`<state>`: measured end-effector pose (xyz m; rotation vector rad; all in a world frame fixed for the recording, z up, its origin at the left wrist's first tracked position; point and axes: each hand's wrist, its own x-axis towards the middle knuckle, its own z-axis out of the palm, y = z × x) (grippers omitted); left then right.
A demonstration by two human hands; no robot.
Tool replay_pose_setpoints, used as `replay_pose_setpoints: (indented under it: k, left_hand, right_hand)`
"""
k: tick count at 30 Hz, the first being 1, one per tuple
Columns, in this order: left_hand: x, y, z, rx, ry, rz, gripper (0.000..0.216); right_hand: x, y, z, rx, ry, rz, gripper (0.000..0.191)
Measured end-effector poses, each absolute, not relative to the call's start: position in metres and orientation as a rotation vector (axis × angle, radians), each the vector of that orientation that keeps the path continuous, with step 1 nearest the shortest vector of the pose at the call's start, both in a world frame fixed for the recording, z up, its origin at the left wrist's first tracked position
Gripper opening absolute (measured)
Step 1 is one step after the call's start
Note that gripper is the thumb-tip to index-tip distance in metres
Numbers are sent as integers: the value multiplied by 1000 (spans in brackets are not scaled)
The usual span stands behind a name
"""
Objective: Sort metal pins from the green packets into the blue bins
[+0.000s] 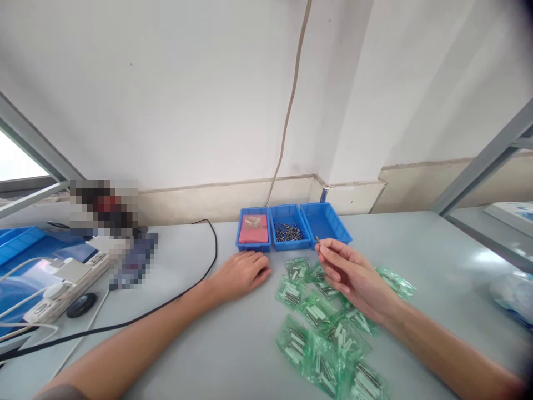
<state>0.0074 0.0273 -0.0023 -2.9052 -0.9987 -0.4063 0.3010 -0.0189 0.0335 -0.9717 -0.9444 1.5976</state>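
My right hand (345, 272) is raised over the green packets and pinches a small, thin brass-coloured metal pin (318, 240) between thumb and fingertips. The pin is at the front of an empty blue bin (322, 219). My left hand (244, 272) lies on the table, loosely bent and holding nothing I can see, its fingertips by the front of a blue bin with red plastic bags (253, 234) in it. Between these two bins stands a third, with a heap of small metal pins (288, 232). Several green plastic packets (318, 310) with metal rods and pale strips lie below my right hand.
A black cable (183, 294) runs across the table's left side. At the left are a power strip (62, 286) with plugs, a round black object (81, 305) and a blurred patch. A clear plastic bag (514, 294) lies at the right edge. The wall stands behind the bins.
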Motion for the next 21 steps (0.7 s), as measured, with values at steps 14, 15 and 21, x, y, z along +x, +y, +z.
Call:
replay_pose_setpoints:
  k: [14, 15, 21]
  left_hand:
    - [8, 27, -1, -2877, -980, -366, 24]
    - [8, 27, 0, -2876, -981, -364, 24]
    - [8, 26, 1, -2883, -990, -375, 24]
  right_hand:
    - [300, -28, 19, -1224, -1874, 464, 17]
    - [300, -28, 19, -1223, -1885, 443, 17]
    - [300, -27, 21, -1211, -1846, 539, 15]
